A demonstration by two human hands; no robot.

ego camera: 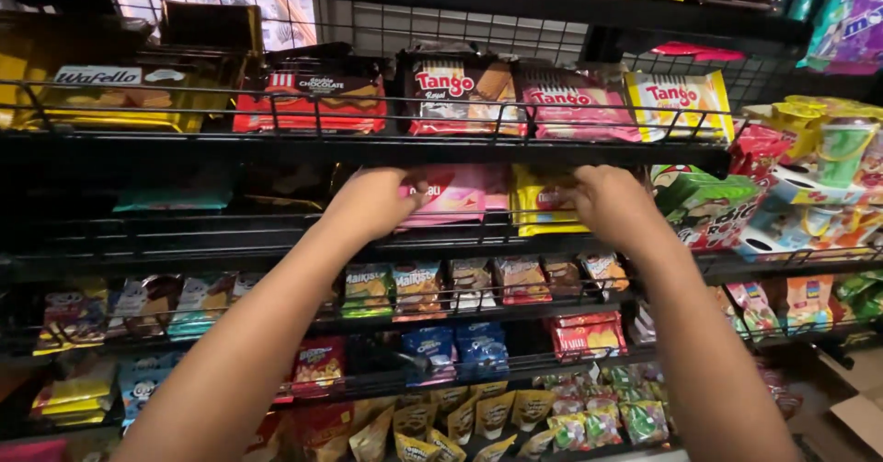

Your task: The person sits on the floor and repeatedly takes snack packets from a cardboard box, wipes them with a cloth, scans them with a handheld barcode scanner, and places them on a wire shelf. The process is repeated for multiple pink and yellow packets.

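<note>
Two hands: left (372, 203) grips glossy pink packet (457, 193), right (614, 206) yellow packet (541, 200).

A pink snack packet (457, 193) stands upright on the second shelf of a black wire rack, leaning slightly against the low front rail, with a red patch near its left edge. Just to its right stands a yellow snack packet (538, 201), also upright, with a red-and-brown picture on its front, its right part hidden.
</note>
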